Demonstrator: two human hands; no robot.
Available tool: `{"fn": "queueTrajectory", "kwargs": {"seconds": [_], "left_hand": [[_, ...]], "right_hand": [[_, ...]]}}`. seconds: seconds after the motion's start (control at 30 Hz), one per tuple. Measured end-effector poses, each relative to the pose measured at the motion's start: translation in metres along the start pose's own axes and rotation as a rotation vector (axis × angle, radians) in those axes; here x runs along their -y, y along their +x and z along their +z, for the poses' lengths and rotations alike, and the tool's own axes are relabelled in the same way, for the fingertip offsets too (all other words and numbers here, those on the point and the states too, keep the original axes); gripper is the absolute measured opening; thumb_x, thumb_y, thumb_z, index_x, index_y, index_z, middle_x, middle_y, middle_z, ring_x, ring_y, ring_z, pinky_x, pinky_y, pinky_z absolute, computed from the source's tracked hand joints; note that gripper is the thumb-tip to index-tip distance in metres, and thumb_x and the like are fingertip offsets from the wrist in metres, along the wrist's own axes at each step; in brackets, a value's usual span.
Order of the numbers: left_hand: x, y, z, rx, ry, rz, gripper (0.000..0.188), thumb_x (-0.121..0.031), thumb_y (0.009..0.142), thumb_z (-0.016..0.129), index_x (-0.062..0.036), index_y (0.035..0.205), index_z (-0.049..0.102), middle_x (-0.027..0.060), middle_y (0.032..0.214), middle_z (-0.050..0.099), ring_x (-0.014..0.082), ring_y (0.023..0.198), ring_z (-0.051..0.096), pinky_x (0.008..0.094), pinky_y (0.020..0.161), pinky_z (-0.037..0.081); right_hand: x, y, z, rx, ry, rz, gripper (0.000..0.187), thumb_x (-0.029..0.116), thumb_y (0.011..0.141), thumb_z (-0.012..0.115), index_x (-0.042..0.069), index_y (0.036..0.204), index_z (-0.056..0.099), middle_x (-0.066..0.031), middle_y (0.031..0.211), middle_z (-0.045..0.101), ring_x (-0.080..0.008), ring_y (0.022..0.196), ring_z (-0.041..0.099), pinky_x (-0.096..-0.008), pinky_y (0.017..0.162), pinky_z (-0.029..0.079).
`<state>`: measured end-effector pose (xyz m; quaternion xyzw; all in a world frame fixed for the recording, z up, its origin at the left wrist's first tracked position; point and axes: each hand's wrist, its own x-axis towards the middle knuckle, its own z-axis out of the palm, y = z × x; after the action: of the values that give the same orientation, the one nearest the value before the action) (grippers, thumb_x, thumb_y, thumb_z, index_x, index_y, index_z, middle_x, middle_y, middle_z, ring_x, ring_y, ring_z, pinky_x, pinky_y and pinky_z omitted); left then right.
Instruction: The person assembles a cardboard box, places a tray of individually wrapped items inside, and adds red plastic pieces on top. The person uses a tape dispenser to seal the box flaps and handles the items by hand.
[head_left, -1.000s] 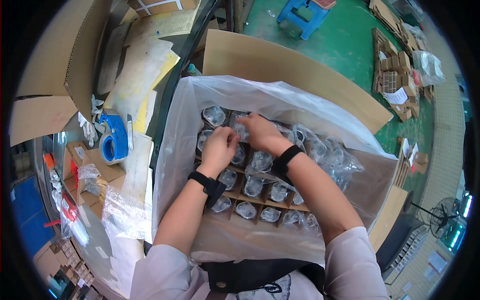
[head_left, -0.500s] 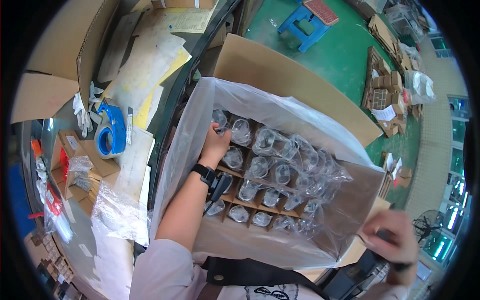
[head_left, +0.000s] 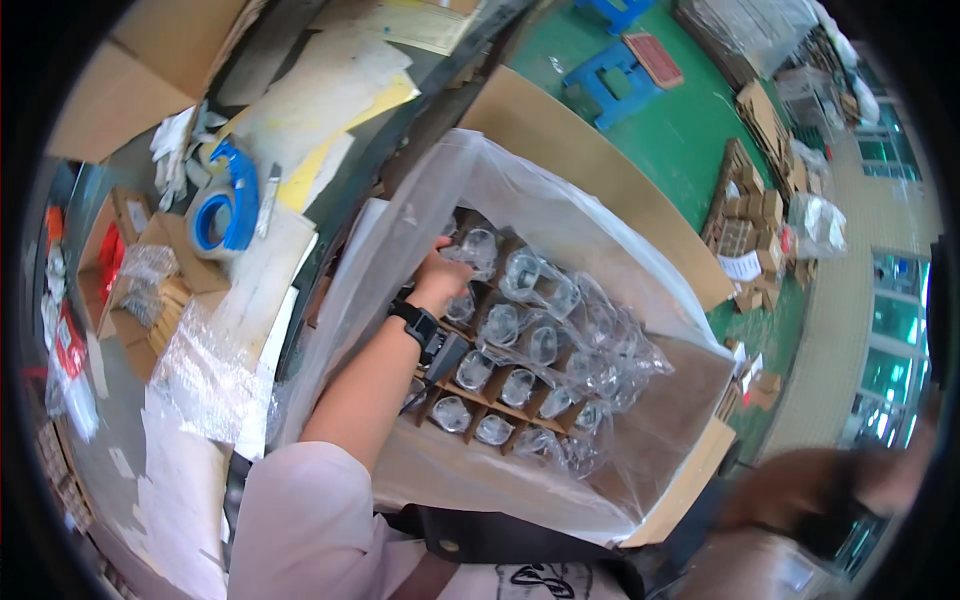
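An open cardboard carton with a clear plastic liner stands before me. Brown dividers split it into cells holding several glass vessels, each in clear plastic film. My left hand reaches into the far left cells, its fingers curled at a plastic-wrapped glass; part of the grip is hidden. Loose crumpled film lies over the glasses on the right side. Out at the far right, away from the carton, my right hand is raised and smeared by motion, so its fingers cannot be made out.
On the workbench at left lie a blue tape dispenser, a box cutter, white gloves, bubble wrap and a small open box. Beyond the carton are a blue stool and stacked small boxes on the green floor.
My right hand has swung outward to the right, away from the carton's near right corner. My left hand stays among the far left cells, shifted slightly. The whole view has turned a little.
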<state>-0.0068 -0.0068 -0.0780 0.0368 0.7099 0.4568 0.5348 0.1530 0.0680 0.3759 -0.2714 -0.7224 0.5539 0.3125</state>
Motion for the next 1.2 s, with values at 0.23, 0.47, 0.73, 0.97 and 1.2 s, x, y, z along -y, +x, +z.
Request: {"fn": "queueTrajectory", "kwargs": {"seconds": [0.23, 0.47, 0.73, 0.97, 1.2], "left_hand": [[-0.001, -0.007, -0.028, 0.091, 0.054, -0.015, 0.062, 0.005, 0.071, 0.065, -0.0046, 0.127, 0.041, 0.0078, 0.086, 0.055, 0.0153, 0.062, 0.057, 0.0278, 0.049, 0.046], [-0.008, -0.023, -0.018, -0.208, 0.739, 0.571, 0.06, -0.005, 0.071, 0.069, -0.0028, 0.126, 0.044, 0.0182, 0.097, 0.06, 0.0305, 0.09, 0.061, 0.0386, 0.076, 0.048], [-0.017, 0.033, -0.011, -0.269, 0.53, 0.727, 0.022, -0.021, 0.09, 0.059, 0.0002, 0.095, 0.058, 0.0183, 0.088, 0.063, 0.0308, 0.087, 0.062, 0.038, 0.078, 0.047], [-0.032, -0.011, -0.049, 0.097, 0.695, 0.309, 0.028, -0.027, 0.085, 0.062, -0.0024, 0.099, 0.058, 0.0173, 0.083, 0.065, 0.0346, 0.071, 0.064, 0.0424, 0.067, 0.05], [0.03, -0.038, -0.028, 0.041, 1.382, 0.554, 0.012, -0.014, 0.082, 0.059, -0.0062, 0.089, 0.061, 0.0166, 0.087, 0.068, 0.0355, 0.081, 0.067, 0.0443, 0.069, 0.054]], "right_hand": [[-0.357, -0.005, 0.143, 0.223, -1.068, 0.39, 0.03, 0.024, 0.078, 0.069, -0.001, 0.093, 0.064, -0.0175, 0.085, 0.067, -0.0362, 0.083, 0.067, -0.0438, 0.074, 0.054], [-0.375, 0.042, 0.106, 0.099, -0.936, 0.242, 0.014, 0.009, 0.078, 0.06, 0.001, 0.089, 0.066, -0.0215, 0.083, 0.066, -0.0382, 0.078, 0.065, -0.0433, 0.07, 0.051], [-0.345, 0.005, 0.109, 0.459, -0.797, 0.024, 0.015, 0.002, 0.072, 0.057, 0.005, 0.085, 0.066, -0.0158, 0.088, 0.066, -0.0352, 0.092, 0.064, -0.0437, 0.078, 0.051], [-0.351, -0.017, 0.063, 0.343, -1.017, 0.07, 0.012, 0.008, 0.081, 0.056, 0.006, 0.088, 0.067, -0.0148, 0.09, 0.068, -0.0335, 0.079, 0.066, -0.0427, 0.069, 0.053], [-0.275, -0.06, 0.093, 0.115, -0.386, 0.358, 0.013, 0.009, 0.082, 0.061, 0.001, 0.09, 0.068, -0.0183, 0.085, 0.066, -0.037, 0.077, 0.064, -0.0418, 0.069, 0.051]]}}
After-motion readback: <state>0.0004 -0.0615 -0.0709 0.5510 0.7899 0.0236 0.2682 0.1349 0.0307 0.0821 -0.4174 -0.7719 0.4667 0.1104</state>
